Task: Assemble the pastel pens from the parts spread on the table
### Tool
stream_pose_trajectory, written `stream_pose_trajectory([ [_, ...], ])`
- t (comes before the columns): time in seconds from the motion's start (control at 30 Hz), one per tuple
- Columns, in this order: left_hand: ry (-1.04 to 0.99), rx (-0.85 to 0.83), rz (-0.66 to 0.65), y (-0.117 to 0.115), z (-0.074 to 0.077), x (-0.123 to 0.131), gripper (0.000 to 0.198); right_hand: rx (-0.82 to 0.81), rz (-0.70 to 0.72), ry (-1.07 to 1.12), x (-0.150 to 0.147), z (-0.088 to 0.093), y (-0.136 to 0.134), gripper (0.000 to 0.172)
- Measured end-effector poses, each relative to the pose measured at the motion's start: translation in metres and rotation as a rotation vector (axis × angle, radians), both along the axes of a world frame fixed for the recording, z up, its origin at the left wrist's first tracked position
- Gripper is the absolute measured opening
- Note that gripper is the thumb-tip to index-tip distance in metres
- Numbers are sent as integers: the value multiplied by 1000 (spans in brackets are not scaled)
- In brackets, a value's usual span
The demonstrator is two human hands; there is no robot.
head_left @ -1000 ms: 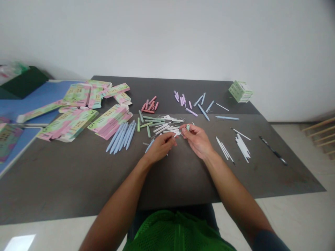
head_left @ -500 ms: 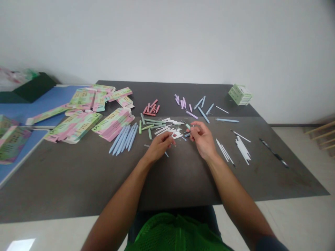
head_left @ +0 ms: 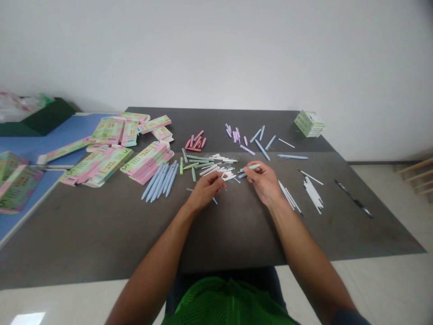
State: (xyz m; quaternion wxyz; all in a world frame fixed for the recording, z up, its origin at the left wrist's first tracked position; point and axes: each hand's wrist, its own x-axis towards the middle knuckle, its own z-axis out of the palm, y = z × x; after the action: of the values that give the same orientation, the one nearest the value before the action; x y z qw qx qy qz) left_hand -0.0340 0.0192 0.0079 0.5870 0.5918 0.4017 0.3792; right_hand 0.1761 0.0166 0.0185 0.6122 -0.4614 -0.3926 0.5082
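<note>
Pinched between the fingers of my right hand [head_left: 265, 180] is a pale green pen part [head_left: 253, 167], lying nearly level. My left hand [head_left: 206, 187] is closed beside the pile of white sticks [head_left: 209, 169]; a thin white piece shows at its fingertips, too small to name. A blue tip pokes out below that hand. Green pen parts [head_left: 199, 161] lie just beyond the white sticks. Left of my left hand is a row of blue pens [head_left: 160, 180].
Red parts [head_left: 194, 143], purple parts [head_left: 237, 134] and loose blue parts [head_left: 262, 149] lie farther back. Flattened cartons [head_left: 145, 162] cover the left side. White refills [head_left: 313, 195] and a black pen [head_left: 353, 198] lie right; a small box [head_left: 309, 123] stands behind.
The green part in my right hand has turned and now shows at more of its length, above the fingers. My left hand has stayed nearly still.
</note>
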Motion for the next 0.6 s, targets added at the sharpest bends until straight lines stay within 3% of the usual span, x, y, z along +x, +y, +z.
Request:
stream_pose_trajectory([
  [0.33, 5, -3, -72, -5, 4, 4, 35, 90, 11, 92, -10, 13, -3, 28],
  [0.6, 52, 47, -111, -5, -2, 4, 27, 103, -5, 74, -15, 14, -5, 27],
])
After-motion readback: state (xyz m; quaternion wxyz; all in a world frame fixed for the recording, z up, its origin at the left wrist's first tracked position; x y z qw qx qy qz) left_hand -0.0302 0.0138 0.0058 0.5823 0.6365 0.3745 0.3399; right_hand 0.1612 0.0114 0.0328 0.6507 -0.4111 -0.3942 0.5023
